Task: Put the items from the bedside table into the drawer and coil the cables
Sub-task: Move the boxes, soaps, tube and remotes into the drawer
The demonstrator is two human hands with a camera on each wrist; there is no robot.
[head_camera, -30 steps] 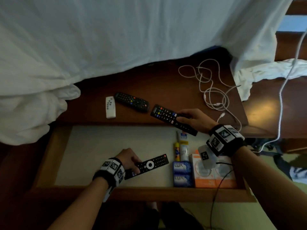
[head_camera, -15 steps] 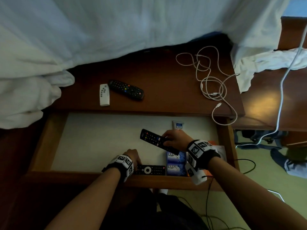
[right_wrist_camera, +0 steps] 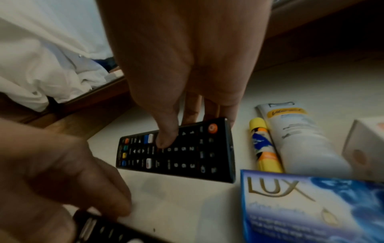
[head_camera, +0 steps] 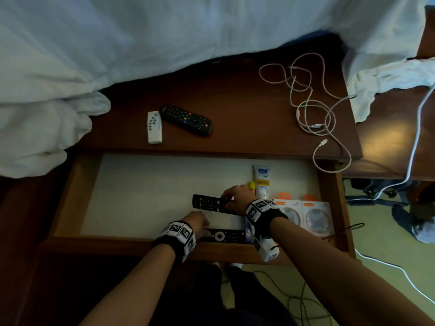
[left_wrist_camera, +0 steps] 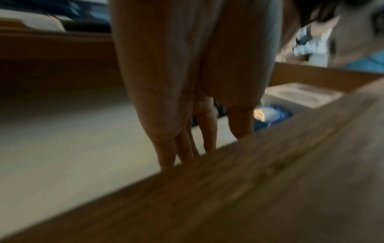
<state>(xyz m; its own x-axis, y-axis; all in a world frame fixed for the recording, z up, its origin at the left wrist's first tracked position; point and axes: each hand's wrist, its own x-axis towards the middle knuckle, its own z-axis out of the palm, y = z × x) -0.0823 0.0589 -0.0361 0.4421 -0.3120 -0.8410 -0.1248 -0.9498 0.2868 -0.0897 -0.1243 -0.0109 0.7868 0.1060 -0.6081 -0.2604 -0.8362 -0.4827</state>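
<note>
Your right hand [head_camera: 236, 196] sits low and right of centre in the head view, inside the open drawer [head_camera: 70, 196]. It holds a black remote [head_camera: 208, 203] by its right end: in the right wrist view the thumb lies on the keypad and the other fingers [right_wrist_camera: 190, 106] curl over the far edge. That remote lies about level above the pale drawer floor; whether it touches the floor you cannot tell.

Your left hand [head_camera: 196, 225] is just below it, at the front wall of the drawer. Its fingers are bent down onto the left end of a second black remote [head_camera: 223, 236], which lies along the front wall. In the left wrist view the fingertips are hidden behind the wood, so you cannot tell whether they grip it or only press on it.

To the right in the drawer lie a white tube [head_camera: 261, 181], a yellow stick [head_camera: 251, 185] beside it, a blue soap box [right_wrist_camera: 311, 205] and two orange-topped packs [head_camera: 303, 215].

On the tabletop [head_camera: 235, 102], left of centre, a small white remote [head_camera: 154, 127] lies touching a dark remote with coloured buttons [head_camera: 186, 119]. At the upper right, the white cables [head_camera: 310, 100] lie in loose, uncoiled loops, and one end hangs over the front edge. White bedding [head_camera: 117, 43] fills the top of the frame.
</note>
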